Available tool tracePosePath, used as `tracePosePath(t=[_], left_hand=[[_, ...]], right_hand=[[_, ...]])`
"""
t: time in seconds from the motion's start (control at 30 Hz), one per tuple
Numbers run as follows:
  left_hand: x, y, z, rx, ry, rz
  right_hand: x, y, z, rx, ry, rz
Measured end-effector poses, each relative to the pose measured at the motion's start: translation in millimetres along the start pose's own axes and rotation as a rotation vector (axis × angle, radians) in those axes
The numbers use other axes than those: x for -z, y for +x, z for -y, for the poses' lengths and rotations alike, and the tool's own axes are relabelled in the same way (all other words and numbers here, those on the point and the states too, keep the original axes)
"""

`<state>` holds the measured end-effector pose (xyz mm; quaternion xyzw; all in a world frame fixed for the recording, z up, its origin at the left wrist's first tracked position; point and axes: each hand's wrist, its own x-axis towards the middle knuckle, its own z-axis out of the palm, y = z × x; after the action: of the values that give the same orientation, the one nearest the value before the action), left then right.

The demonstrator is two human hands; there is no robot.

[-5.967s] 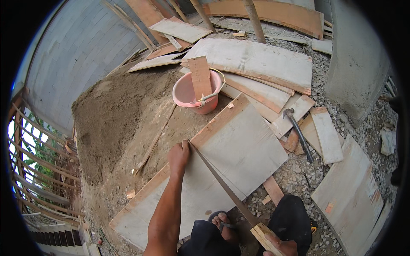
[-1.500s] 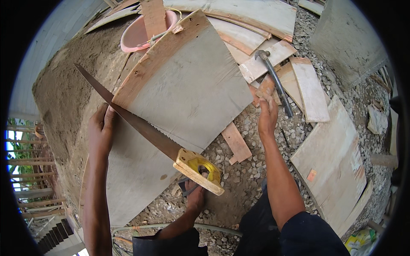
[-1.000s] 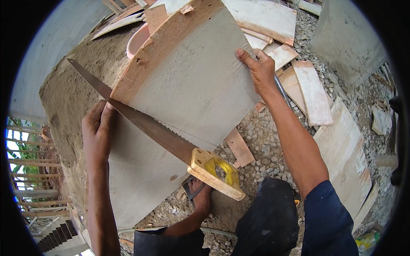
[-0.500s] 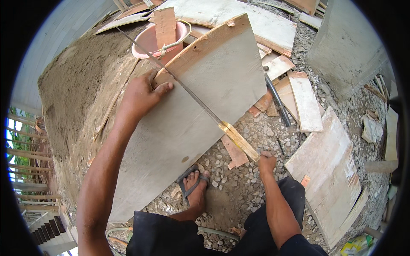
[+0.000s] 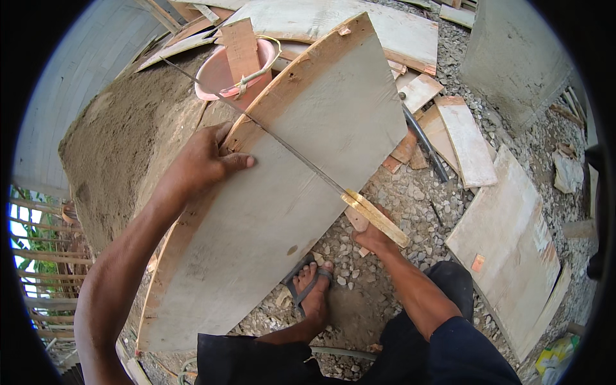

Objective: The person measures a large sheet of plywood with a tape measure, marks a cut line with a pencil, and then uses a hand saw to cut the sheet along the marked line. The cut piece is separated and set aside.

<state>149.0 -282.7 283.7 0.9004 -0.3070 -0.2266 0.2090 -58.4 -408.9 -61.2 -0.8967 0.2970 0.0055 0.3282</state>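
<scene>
A large grey-faced plywood panel (image 5: 256, 212) slants across the middle, its brown edge along the upper left. My left hand (image 5: 215, 157) is closed on that edge, thumb on the face and fingers wrapped round it, out of sight. Just above the thumb, a handsaw (image 5: 282, 142), its blade seen nearly edge-on, crosses the panel and sticks out past the far edge. Its pale wooden handle (image 5: 378, 219) juts over the near edge. My right hand (image 5: 374, 239) is low beside and partly behind the handle, off its grip end; the fingers are mostly hidden.
A pink bucket (image 5: 215, 69) with a board in it stands by a sand heap (image 5: 115, 122). Boards (image 5: 513, 250) and a dark pipe (image 5: 425, 142) lie on gravel at the right. My sandalled foot (image 5: 311, 289) is beside the panel's near edge.
My right hand has come off the end of the saw handle and moved left, below it. The left hand and panel appear slightly shifted, along with the view.
</scene>
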Motion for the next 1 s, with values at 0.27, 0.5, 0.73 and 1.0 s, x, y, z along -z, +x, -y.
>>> tracePosePath(t=[0.27, 0.5, 0.73, 1.0], left_hand=[[26.2, -65.6, 30.9, 0.007, 0.054, -0.045], [27.0, -89.8, 81.2, 0.042, 0.149, -0.212], [9.2, -81.1, 99.4, 0.022, 0.034, -0.329], [25.9, -80.4, 87.5, 0.208, -0.084, -0.402]], right_hand=[[-16.5, -13.0, 9.3, 0.173, -0.109, -0.011], [-40.8, -36.9, 53.9, 0.249, -0.037, 0.227], [-57.8, -28.9, 43.8, 0.304, -0.108, 0.192], [-50.5, -42.4, 63.8, 0.345, -0.006, 0.259]])
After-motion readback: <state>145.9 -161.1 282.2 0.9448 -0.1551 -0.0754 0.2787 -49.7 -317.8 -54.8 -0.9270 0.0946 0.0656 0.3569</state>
